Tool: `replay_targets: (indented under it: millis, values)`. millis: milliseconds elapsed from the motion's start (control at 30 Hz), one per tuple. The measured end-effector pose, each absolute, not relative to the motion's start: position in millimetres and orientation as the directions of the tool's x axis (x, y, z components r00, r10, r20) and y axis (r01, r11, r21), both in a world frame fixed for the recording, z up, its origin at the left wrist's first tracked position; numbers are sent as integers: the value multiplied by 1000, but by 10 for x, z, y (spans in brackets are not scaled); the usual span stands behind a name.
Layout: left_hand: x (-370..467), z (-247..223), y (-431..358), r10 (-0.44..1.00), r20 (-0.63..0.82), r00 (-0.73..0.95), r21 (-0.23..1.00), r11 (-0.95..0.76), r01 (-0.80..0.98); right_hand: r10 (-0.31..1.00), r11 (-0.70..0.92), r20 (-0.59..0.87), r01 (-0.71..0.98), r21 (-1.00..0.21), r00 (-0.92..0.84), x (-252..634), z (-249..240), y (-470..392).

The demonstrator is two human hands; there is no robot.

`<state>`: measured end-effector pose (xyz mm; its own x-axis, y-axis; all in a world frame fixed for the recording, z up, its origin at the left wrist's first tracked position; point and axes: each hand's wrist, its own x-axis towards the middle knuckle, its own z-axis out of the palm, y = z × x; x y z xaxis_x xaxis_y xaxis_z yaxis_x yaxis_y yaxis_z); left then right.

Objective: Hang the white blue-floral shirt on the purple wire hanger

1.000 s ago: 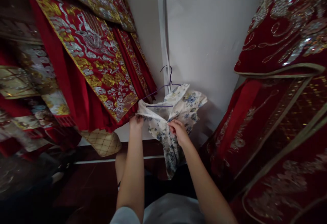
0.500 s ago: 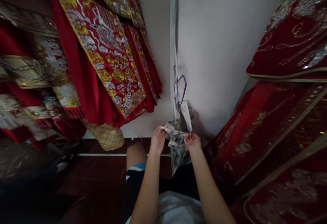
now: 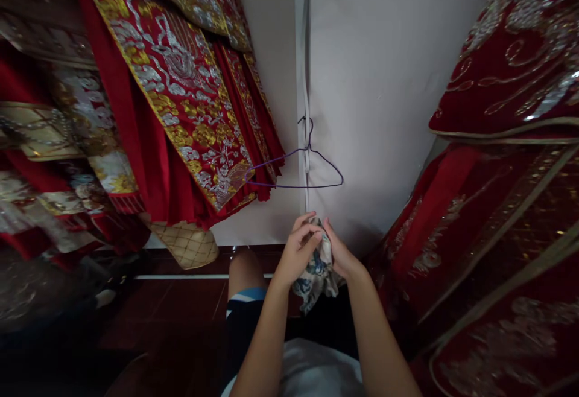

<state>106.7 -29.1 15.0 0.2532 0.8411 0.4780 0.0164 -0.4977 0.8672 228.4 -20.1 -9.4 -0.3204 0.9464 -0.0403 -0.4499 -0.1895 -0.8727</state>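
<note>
A floral cloth garment (image 3: 313,281), pale with blue-grey print, is bunched up between my two hands, its lower part hanging down over my lap. My left hand (image 3: 299,247) grips its top from the left, fingers bent over the fabric. From the other side my right hand (image 3: 342,252) holds it, thumb pointing up and the other fingers mostly hidden behind. Above both hands a thin purple wire hanger (image 3: 294,187) hangs bare by its hook against the wall, touching neither hand.
Red embroidered skirts (image 3: 181,101) with gold and silver patterns hang at left, partly behind the hanger. More dark red garments (image 3: 506,89) hang at right. A white strip (image 3: 302,53) runs down the wall. A quilted cream piece (image 3: 187,246) hangs low at left above the tiled floor (image 3: 167,300).
The floral garment has come away from the hanger area and is gathered up. My hands have moved closer together. The hanger now faces me broadside and shows its whole outline.
</note>
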Motion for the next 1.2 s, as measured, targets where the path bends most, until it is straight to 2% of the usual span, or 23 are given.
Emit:
replay_targets:
  millis: [100,233,333,433,500,600,700,767,833,933,1067,1200]
  values:
    - [923,78,-284,869,376,322,917,-399,7,904,-153,3,-331,-931,-427,2431,-15,-321]
    - [741,-141,-339,802,190,566,975,-223,-12,762,-35,48,-114,-993,-645,2720,152,-455]
    - [697,-241,-436,683,98,723,959,-259,114,839,4,22,-34,-999,-543,2957,311,-472]
    - [674,-213,-443,629,89,772,848,-455,272,928,33,24,18,-999,-373,3111,525,-430]
    - [601,-158,-342,667,104,738,738,-550,392,930,89,46,99,-991,-365,3123,718,-410]
    - [359,-94,-74,776,81,625,604,-537,588,897,255,125,265,-930,-424,3029,1018,-400]
    - [33,-53,193,882,124,455,545,-444,711,855,450,253,404,-797,-454,2933,1184,-272]
    - [-170,-2,313,909,215,358,538,-416,733,847,521,375,446,-728,-377,2919,1171,-43]
    - [-330,86,378,892,307,330,549,-450,704,847,526,484,474,-707,-218,2923,1065,289]
    - [-469,264,395,851,413,325,600,-523,606,856,471,514,493,-731,-55,2868,800,827]
    - [-491,461,327,835,464,294,640,-546,541,880,433,474,431,-792,-13,2678,446,1259]
    - [-420,540,244,843,479,245,647,-527,551,890,388,457,500,-774,16,2691,296,1285]
